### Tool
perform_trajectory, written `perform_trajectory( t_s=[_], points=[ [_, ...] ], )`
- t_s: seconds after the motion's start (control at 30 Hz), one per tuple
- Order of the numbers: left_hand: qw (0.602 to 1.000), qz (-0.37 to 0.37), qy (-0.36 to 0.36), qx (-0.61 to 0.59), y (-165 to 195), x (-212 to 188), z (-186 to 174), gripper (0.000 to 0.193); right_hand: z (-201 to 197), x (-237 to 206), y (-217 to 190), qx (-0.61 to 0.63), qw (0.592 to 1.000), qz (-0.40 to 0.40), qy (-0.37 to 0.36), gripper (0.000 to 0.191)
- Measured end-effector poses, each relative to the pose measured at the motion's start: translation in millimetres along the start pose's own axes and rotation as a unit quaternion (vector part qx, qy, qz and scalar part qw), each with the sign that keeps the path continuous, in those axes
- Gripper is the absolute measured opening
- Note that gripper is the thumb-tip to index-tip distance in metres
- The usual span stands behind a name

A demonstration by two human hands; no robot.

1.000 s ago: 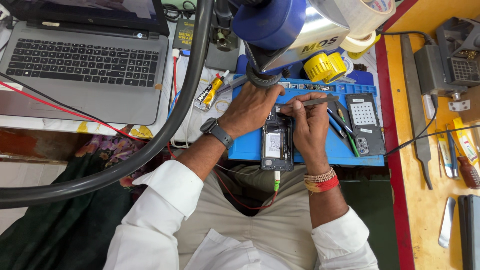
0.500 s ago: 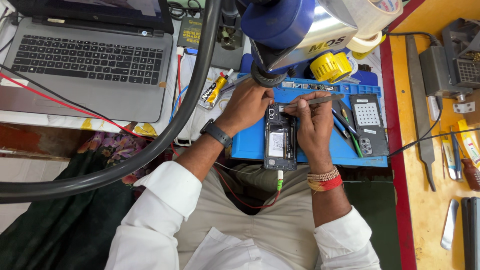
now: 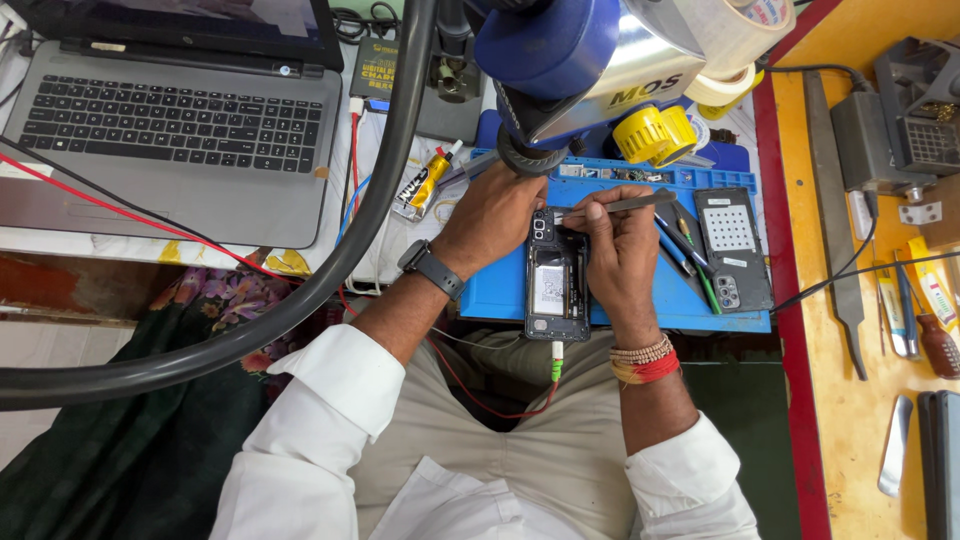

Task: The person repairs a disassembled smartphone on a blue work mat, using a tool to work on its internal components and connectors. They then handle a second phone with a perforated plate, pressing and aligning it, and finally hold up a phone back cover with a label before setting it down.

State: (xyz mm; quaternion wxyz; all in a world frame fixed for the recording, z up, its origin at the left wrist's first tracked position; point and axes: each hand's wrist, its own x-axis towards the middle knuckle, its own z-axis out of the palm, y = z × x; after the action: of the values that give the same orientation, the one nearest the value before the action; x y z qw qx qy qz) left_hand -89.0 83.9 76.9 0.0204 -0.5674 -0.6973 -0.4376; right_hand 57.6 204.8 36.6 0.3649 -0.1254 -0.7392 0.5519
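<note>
While both hands work over one opened phone, here's the count:

Phone: one phone (image 3: 556, 280), back off and insides showing, lying lengthwise on the blue mat (image 3: 620, 300) at the bench edge, right between the hands.

Left hand: left hand (image 3: 495, 215) rests at the phone's top left corner, fingers curled against its edge, bracing it. One dark watch (image 3: 430, 268) on that wrist.

Right hand: right hand (image 3: 622, 250) pinches one pair of tweezers (image 3: 625, 205), tip touching the phone's upper part near the camera. Red and beige bands (image 3: 642, 362) on the wrist.

Back cover: one grey cover (image 3: 733, 248) lying on the mat, just right of the hand.

Laptop: one laptop (image 3: 170, 130), open, well left of the mat.

Glue: one yellow-black tube (image 3: 420, 185) between laptop and mat.

Tape: two yellow rolls (image 3: 655, 132) above the mat, under the blue scope head (image 3: 560, 50).

Cable: one green-tipped cable (image 3: 556, 365) hanging just below the phone.
</note>
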Motion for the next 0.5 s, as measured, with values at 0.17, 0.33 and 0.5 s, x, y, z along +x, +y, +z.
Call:
perform_trajectory(
  t_s=[0.17, 0.33, 0.5],
  points=[
    [0.999, 0.010, -0.029, 0.025, 0.6, 1.1, -1.4, 0.007, -0.8, -1.6, 2.5, 0.024, 1.000, -0.001, 0.000, 0.011],
    [0.997, 0.034, -0.006, 0.072, 2.2, 2.1, 0.7, 0.010, -3.6, -1.5, 1.0, 0.012, 1.000, -0.013, -0.010, 0.011],
    [0.980, 0.053, 0.005, 0.192, 5.3, 4.0, 4.5, 0.016, 0.4, -0.7, -7.4, -0.019, 0.999, -0.030, -0.019, 0.012]
  ],
)
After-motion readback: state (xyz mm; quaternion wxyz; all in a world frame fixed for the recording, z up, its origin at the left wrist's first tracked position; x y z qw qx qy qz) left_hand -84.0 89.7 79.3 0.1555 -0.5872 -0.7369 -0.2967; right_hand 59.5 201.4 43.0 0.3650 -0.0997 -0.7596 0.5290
